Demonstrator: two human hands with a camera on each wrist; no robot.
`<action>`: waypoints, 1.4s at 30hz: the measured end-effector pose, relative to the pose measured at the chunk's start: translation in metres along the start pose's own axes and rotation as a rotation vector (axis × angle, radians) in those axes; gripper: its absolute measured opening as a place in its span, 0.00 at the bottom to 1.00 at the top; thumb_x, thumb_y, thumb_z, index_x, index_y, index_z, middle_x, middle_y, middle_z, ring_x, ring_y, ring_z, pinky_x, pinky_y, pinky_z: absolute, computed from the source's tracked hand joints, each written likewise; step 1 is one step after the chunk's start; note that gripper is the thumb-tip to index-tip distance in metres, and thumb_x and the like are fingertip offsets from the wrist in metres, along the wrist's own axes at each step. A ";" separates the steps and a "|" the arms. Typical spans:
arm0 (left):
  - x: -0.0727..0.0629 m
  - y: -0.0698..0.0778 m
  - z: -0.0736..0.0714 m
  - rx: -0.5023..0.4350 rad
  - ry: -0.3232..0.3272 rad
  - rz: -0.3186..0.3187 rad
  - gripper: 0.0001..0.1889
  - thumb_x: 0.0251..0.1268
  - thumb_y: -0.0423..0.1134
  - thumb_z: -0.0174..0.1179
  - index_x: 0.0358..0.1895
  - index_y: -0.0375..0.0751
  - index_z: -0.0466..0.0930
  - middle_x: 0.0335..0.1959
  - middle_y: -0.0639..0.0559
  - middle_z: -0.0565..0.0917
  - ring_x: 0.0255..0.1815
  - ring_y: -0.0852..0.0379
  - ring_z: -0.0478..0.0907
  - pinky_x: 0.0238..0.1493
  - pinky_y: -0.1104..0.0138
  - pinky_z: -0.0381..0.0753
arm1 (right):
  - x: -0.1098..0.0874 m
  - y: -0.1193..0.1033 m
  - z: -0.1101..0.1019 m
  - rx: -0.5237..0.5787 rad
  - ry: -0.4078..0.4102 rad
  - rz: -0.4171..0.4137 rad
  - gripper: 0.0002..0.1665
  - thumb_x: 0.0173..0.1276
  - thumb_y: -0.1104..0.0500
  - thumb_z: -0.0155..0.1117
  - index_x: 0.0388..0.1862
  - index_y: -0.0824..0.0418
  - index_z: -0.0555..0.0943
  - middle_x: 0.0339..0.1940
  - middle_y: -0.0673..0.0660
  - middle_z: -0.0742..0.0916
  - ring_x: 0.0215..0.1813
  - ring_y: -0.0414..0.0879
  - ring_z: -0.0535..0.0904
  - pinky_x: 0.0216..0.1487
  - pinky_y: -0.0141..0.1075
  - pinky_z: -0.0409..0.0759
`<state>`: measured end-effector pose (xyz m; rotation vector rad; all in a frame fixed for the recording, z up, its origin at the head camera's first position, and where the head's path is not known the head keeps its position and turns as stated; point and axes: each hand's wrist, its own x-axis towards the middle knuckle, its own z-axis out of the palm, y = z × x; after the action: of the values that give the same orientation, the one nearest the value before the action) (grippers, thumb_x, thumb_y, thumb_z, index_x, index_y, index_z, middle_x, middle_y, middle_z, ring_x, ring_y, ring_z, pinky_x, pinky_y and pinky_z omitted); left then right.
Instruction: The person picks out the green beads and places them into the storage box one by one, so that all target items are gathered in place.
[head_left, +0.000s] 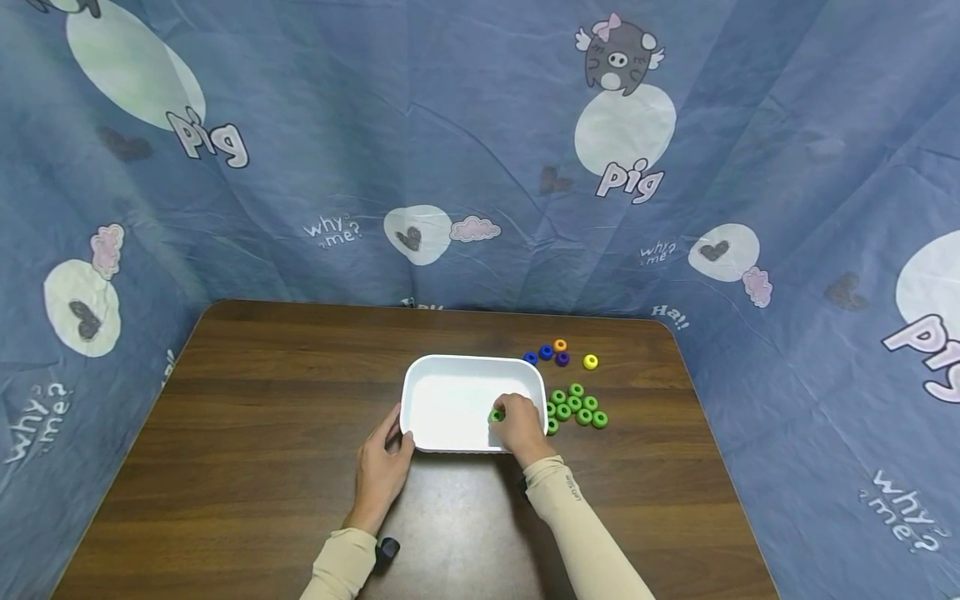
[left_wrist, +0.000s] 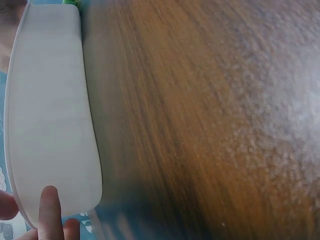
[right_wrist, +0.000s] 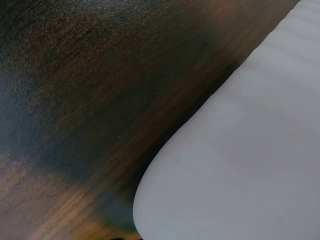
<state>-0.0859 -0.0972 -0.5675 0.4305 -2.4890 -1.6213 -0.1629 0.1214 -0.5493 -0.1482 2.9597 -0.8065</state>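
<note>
Closest in, two forearms in beige sleeves reach across the dark wooden desk (head_left: 247,467). The left hand (head_left: 381,471) lies beside the near left corner of a white tray (head_left: 431,372), its grip loose: the fingers rest against the outer wall and rim rather than closing round anything. The left wrist view shows a fingertip (left_wrist: 49,210) pressed on that pale wall, with the wood grain running away beside it.

The right hand (head_left: 519,425) is over the tray's right end, fingers curled, its grip pinching a green ring (head_left: 496,415) just inside the right wall, above the tray's white floor. The right wrist view gives only the tray's rounded outer corner (right_wrist: 240,165) against the desk and shows nothing of the fingers.

Just beyond that hand, on the desk to the right of the tray, sits a tight cluster of green rings (head_left: 577,406), some touching each other. Farther back, near the tray's far right corner, lie two blue rings (head_left: 538,355), a purple one (head_left: 562,358), an orange one (head_left: 560,344) and a yellow one (head_left: 590,362) slightly apart.

Behind and around the desk hangs a blue cloth (head_left: 450,125) printed with cartoon pigs, hearts and words.
</note>
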 end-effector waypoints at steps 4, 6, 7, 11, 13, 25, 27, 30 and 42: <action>0.000 -0.001 0.000 -0.011 -0.004 -0.003 0.28 0.67 0.34 0.59 0.71 0.41 0.72 0.69 0.40 0.77 0.67 0.41 0.78 0.70 0.50 0.76 | 0.000 0.000 0.001 -0.002 -0.001 0.000 0.12 0.49 0.69 0.72 0.36 0.64 0.87 0.36 0.60 0.89 0.40 0.53 0.85 0.43 0.44 0.84; -0.001 -0.001 0.000 -0.015 -0.003 -0.004 0.28 0.67 0.34 0.59 0.71 0.41 0.72 0.69 0.40 0.77 0.67 0.41 0.78 0.70 0.50 0.76 | -0.001 0.000 0.001 -0.002 -0.004 0.002 0.12 0.50 0.70 0.72 0.36 0.64 0.87 0.36 0.59 0.89 0.39 0.52 0.84 0.43 0.44 0.84; -0.001 -0.002 0.000 -0.016 -0.003 -0.005 0.28 0.67 0.34 0.59 0.71 0.41 0.72 0.69 0.40 0.77 0.67 0.42 0.78 0.70 0.50 0.76 | -0.001 0.000 0.001 -0.002 -0.003 0.003 0.12 0.50 0.69 0.72 0.36 0.64 0.87 0.36 0.60 0.89 0.39 0.52 0.84 0.42 0.44 0.84; 0.000 -0.002 0.001 -0.017 -0.006 -0.007 0.28 0.68 0.34 0.58 0.72 0.41 0.71 0.70 0.40 0.77 0.67 0.41 0.78 0.69 0.50 0.76 | -0.002 0.000 0.001 0.013 0.007 0.012 0.16 0.51 0.66 0.74 0.41 0.65 0.86 0.38 0.60 0.89 0.41 0.53 0.85 0.45 0.45 0.84; 0.000 -0.002 0.001 -0.020 -0.006 -0.004 0.28 0.68 0.34 0.58 0.72 0.40 0.71 0.70 0.40 0.76 0.67 0.42 0.78 0.69 0.50 0.77 | -0.003 0.000 0.001 0.029 0.031 0.000 0.19 0.53 0.63 0.75 0.45 0.66 0.86 0.39 0.61 0.89 0.42 0.55 0.85 0.46 0.46 0.84; -0.002 -0.003 0.001 -0.036 -0.011 0.026 0.28 0.70 0.34 0.57 0.73 0.38 0.69 0.70 0.39 0.76 0.66 0.43 0.79 0.68 0.50 0.77 | -0.016 0.000 -0.022 0.216 0.318 -0.055 0.11 0.63 0.61 0.71 0.42 0.66 0.87 0.34 0.61 0.90 0.37 0.53 0.86 0.39 0.42 0.86; -0.002 -0.004 0.002 -0.037 -0.013 0.022 0.28 0.70 0.34 0.57 0.73 0.38 0.68 0.70 0.40 0.76 0.66 0.43 0.79 0.68 0.50 0.77 | -0.020 0.004 -0.027 0.247 0.364 -0.033 0.10 0.64 0.62 0.70 0.42 0.66 0.87 0.34 0.61 0.90 0.37 0.52 0.86 0.39 0.42 0.87; -0.002 -0.004 0.002 -0.043 -0.011 0.024 0.28 0.70 0.33 0.57 0.73 0.38 0.68 0.70 0.40 0.76 0.67 0.44 0.79 0.68 0.51 0.77 | -0.025 0.013 -0.035 0.291 0.423 0.003 0.10 0.65 0.63 0.69 0.42 0.67 0.87 0.34 0.61 0.90 0.38 0.52 0.86 0.39 0.42 0.88; -0.002 -0.002 0.002 -0.038 -0.008 0.025 0.29 0.69 0.32 0.57 0.73 0.37 0.68 0.69 0.39 0.77 0.67 0.43 0.78 0.69 0.51 0.77 | -0.039 0.062 -0.032 0.352 0.512 0.165 0.09 0.65 0.66 0.67 0.43 0.67 0.87 0.34 0.61 0.90 0.37 0.51 0.87 0.38 0.34 0.85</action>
<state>-0.0845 -0.0958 -0.5702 0.3871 -2.4546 -1.6614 -0.1318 0.1951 -0.5519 0.3722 3.1368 -1.5116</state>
